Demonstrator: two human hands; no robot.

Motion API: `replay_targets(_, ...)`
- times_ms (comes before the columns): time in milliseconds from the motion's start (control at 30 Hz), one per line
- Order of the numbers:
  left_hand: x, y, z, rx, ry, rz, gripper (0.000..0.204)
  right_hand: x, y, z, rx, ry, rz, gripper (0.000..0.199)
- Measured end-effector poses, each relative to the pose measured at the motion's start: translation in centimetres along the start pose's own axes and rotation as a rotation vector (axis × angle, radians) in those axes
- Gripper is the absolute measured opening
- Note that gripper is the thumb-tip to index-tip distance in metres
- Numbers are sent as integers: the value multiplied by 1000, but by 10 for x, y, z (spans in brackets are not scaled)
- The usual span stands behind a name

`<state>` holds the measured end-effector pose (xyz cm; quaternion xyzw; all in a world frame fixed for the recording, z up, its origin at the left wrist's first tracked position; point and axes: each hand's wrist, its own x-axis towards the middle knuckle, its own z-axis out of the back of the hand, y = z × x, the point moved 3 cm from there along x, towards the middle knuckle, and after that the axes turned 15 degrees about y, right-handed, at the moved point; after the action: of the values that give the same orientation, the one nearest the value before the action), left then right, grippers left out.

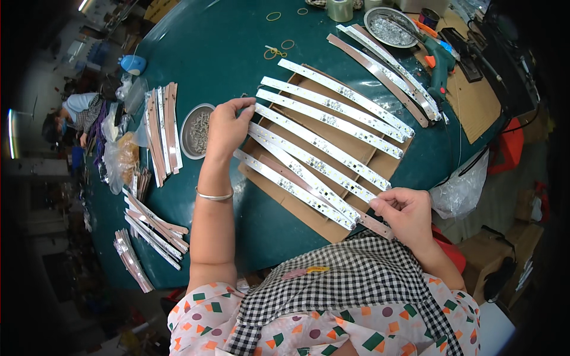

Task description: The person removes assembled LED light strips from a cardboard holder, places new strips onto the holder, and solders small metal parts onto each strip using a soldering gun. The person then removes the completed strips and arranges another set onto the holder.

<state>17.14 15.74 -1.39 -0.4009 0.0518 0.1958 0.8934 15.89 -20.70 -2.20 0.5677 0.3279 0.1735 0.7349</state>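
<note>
Several white LED light strips (323,145) lie side by side, slanting across a shallow brown cardboard tray (303,216). My left hand (228,126) pinches the left end of a strip in the middle of the row between thumb and forefinger. At the right ends of the strips, my right hand (407,215) has its thumb and forefinger closed on a strip's tip; its other fingers are curled. Which of two neighbouring strips it grips is hard to make out. A brown-backed strip (374,224) sticks out below my right hand, over the tray's near edge.
Left of the tray stands a metal bowl (198,133) of small parts, with bundled strips (163,133) beyond. More strips (389,74) lie at the far right, near another bowl (390,28) and a green glue gun (439,65). Rubber bands (273,52) lie on the green table (208,53). Another person (83,110) sits at left.
</note>
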Motion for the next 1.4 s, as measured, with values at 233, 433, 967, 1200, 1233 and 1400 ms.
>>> replay_targets(233,-19,-1,3,135,-234,-172,30,-9,-14,7,64,-4,-18,18)
replay_targets(433,-41,-9,2,283,-105,-152,37,-22,-27,11,33,315,-163,19)
replay_targets(967,-38,-1,4,91,46,-74,37,-42,5,37,-83,93,-38,8)
replay_targets(1200,-31,16,9,-129,148,-37,22,-68,26,117,-338,167,193,18)
replay_targets(1233,-31,19,8,-93,167,-40,19,-76,28,139,-390,169,217,23)
replay_targets(1400,-25,14,14,-31,181,-96,13,-144,36,230,-582,-42,336,33)
